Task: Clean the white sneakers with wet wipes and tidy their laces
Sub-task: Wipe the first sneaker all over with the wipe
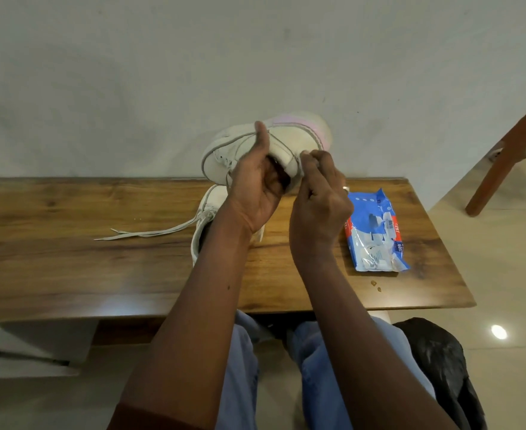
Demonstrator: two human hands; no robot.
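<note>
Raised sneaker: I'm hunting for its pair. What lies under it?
The second sneaker rests on the table beneath it, laces trailing left. The left forearm covers much of that shoe.

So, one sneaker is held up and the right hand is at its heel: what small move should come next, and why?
Probably rub the right hand along the heel of the raised sneaker. The left hand grips that sneaker steady above the table, and the right fingers curl right at the heel; whether they pinch a wipe is too small to tell.
</note>
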